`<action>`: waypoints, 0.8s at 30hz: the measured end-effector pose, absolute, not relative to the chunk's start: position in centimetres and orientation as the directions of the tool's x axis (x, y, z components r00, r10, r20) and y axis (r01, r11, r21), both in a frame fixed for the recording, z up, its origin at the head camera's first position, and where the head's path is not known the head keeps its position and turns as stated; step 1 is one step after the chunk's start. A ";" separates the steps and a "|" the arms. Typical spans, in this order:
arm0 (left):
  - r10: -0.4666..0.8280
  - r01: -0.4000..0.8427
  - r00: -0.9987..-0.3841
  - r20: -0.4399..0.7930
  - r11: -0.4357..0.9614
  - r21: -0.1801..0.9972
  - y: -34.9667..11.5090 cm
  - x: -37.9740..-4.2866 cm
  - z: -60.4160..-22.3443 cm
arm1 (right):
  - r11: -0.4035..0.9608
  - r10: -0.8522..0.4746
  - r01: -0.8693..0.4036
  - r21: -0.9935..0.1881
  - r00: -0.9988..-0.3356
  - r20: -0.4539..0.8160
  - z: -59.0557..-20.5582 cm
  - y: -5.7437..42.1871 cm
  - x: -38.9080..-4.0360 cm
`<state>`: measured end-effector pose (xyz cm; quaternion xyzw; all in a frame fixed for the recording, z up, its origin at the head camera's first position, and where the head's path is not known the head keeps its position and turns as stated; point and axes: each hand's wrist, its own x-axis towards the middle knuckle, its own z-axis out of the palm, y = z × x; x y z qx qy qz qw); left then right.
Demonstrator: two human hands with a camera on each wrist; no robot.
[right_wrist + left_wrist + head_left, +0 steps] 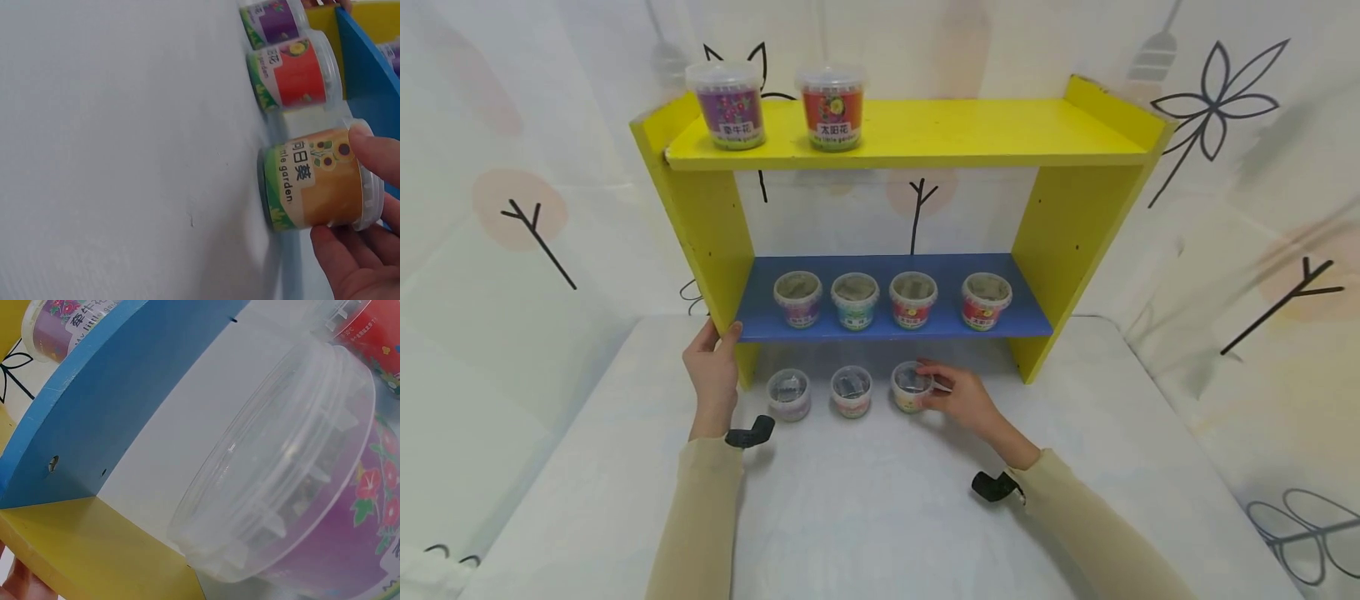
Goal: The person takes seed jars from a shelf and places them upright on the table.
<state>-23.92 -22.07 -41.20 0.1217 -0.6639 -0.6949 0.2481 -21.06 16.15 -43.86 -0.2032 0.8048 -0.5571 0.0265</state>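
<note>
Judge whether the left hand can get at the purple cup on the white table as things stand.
Probably yes: the left hand grips the shelf unit and would likely have to let go, but the purple cup stands close by with nothing in front of it.

Plain beige sleeves cover both arms: the left sleeve (700,525) at seven o'clock in the head view, the right sleeve (1090,517) near five. A stubby, bent black fitting (752,432) juts from the left cuff toward three o'clock; a similar black piece (994,486) points toward nine from the right cuff.
</note>
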 end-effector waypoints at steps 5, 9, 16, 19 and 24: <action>-0.509 0.154 -0.849 0.141 0.016 0.988 -22.0 -23.9 -41.2 | 0.315 -0.336 -0.336 -0.887 -0.914 0.227 -44.3 15.8 -21.0; -0.506 0.156 -0.851 0.142 0.014 0.988 -22.0 -23.9 -41.2 | 0.338 -0.334 -0.360 -0.870 -0.910 0.247 -45.1 16.0 -21.4; -0.504 0.158 -0.851 0.145 0.018 0.987 -22.0 -23.8 -41.2 | 0.382 -0.347 -0.389 -0.839 -0.901 0.260 -44.5 16.5 -21.3; -0.502 0.166 -0.852 0.152 0.016 0.986 -22.1 -23.8 -41.3 | 0.420 -0.352 -0.423 -0.803 -0.891 0.285 -43.6 16.6 -20.9; -0.498 0.175 -0.851 0.164 0.025 0.984 -22.1 -23.9 -41.3 | 0.446 -0.373 -0.521 -0.728 -0.847 0.378 -41.7 16.5 -20.6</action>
